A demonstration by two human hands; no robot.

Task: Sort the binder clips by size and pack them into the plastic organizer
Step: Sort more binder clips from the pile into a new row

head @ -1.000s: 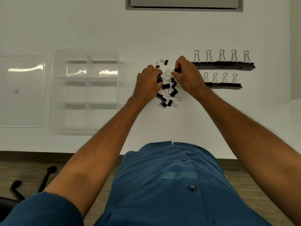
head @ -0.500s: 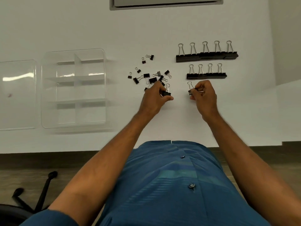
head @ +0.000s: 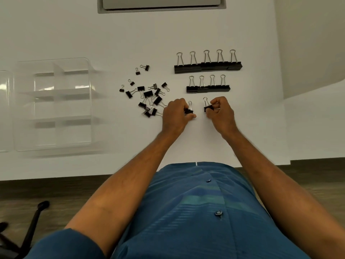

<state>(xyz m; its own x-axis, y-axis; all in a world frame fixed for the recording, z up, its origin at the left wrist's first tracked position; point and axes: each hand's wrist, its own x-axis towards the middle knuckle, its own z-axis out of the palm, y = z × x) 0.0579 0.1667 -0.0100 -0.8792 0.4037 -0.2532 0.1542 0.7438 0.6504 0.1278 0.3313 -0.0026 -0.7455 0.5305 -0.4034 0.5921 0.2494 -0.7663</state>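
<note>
Both my grips pinch small clips: left hand (head: 175,113), right hand (head: 221,112), just below the medium row (head: 208,88). Light, stiff, springy; I'd grab the black bodies.

on the white surface (head: 130,30), the left hand (head: 175,114) pinches a medium binder clip (head: 189,110) and the right hand (head: 221,113) pinches another medium binder clip (head: 209,107), both with curled fingers, the two clips near each other but apart. at 12 o'clock from the hands lies a row of four larger clips (head: 208,88), and beyond it a row of five largest clips (head: 208,66). at 10 o'clock from the left hand sits a loose scatter of small and medium clips (head: 147,94). at 9 o'clock stands the clear plastic organizer (head: 54,103), its compartments holding nothing, with a clear lid (head: 3,111) just beside it at the left edge.
</note>
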